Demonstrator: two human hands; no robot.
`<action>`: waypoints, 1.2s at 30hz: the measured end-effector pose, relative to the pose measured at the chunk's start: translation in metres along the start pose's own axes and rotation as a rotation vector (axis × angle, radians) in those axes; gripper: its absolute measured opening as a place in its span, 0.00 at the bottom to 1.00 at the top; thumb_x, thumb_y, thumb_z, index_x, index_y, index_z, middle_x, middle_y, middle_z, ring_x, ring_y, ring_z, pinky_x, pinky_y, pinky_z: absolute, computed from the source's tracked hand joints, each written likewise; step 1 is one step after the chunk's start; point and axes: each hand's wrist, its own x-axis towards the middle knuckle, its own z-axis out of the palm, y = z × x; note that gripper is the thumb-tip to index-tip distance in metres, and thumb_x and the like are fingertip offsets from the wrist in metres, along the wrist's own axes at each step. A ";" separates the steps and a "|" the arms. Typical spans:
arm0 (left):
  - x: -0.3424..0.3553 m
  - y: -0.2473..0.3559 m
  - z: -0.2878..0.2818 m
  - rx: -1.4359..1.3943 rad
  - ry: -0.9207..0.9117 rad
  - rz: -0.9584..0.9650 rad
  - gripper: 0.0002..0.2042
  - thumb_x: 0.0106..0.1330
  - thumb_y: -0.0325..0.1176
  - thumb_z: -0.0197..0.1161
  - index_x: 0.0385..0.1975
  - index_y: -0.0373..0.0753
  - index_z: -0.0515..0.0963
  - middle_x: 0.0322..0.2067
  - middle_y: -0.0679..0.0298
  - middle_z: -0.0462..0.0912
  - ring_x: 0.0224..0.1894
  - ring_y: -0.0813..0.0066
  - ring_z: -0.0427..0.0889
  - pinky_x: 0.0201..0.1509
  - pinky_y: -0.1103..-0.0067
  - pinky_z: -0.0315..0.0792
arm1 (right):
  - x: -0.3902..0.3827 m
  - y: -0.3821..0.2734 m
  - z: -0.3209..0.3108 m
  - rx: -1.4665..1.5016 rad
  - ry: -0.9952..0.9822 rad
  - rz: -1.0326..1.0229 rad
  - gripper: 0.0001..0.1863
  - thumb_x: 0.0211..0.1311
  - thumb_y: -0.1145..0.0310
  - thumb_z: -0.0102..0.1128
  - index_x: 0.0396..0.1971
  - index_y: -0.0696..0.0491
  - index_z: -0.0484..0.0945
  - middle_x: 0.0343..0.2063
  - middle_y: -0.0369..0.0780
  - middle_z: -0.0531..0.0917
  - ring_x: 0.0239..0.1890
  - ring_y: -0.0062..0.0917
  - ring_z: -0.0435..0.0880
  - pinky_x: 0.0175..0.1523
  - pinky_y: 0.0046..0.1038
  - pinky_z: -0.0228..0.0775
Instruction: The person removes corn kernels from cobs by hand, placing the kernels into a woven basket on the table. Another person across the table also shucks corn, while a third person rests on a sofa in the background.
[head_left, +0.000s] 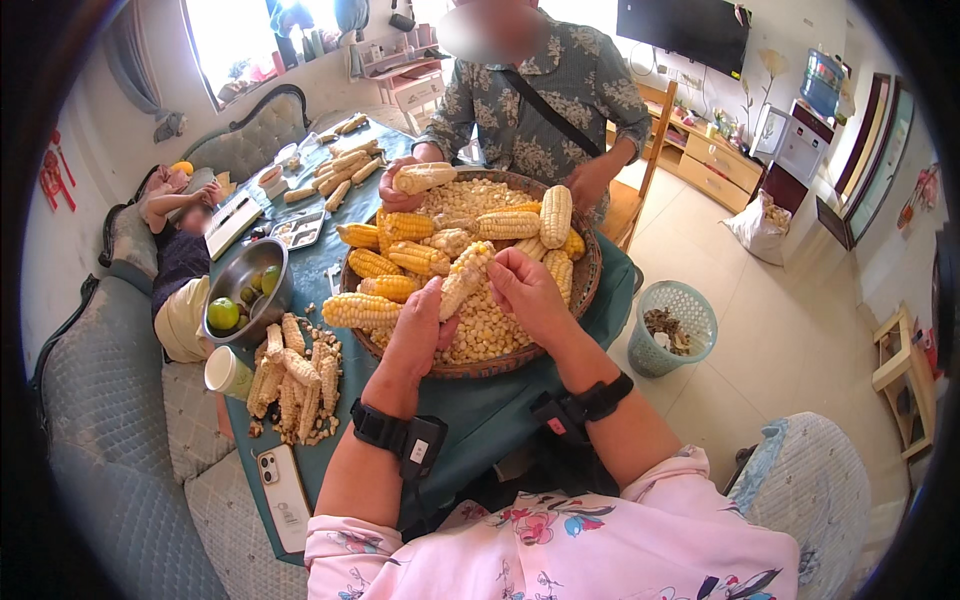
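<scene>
Over a round woven basket, a partly stripped ear of corn is tilted up in my hands. My left hand is closed round its lower end. The bent fingers of my right hand press on its upper right side, where some kernels are still attached. Loose kernels fill the basket beneath, and several yellow and pale ears, such as a yellow ear, lie on top. Across the basket, another person's hand grips a pale ear.
Bare cobs are heaped on the green-covered table at left, beside a paper cup, a phone and a metal bowl with green fruit. More cobs lie farther back. A plastic bin stands on the floor at right.
</scene>
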 end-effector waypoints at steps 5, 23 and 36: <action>0.002 -0.008 -0.003 0.462 0.085 0.437 0.16 0.66 0.42 0.42 0.31 0.35 0.69 0.17 0.67 0.69 0.19 0.77 0.68 0.18 0.80 0.62 | 0.000 -0.009 0.000 0.090 -0.028 0.177 0.07 0.62 0.64 0.46 0.29 0.52 0.69 0.18 0.31 0.71 0.17 0.11 0.65 0.22 0.12 0.57; -0.002 0.000 0.003 0.545 0.105 0.278 0.13 0.63 0.34 0.45 0.36 0.29 0.69 0.30 0.58 0.73 0.32 0.72 0.72 0.29 0.76 0.69 | 0.003 -0.004 -0.006 0.201 -0.054 0.259 0.06 0.61 0.66 0.42 0.29 0.52 0.66 0.18 0.32 0.70 0.13 0.09 0.58 0.18 0.13 0.50; 0.002 -0.003 0.002 0.223 0.133 0.087 0.18 0.65 0.42 0.41 0.35 0.31 0.71 0.28 0.63 0.73 0.29 0.76 0.71 0.29 0.79 0.68 | 0.002 -0.010 -0.003 0.160 -0.037 0.317 0.05 0.61 0.67 0.44 0.33 0.51 0.67 0.18 0.31 0.69 0.13 0.08 0.57 0.18 0.11 0.48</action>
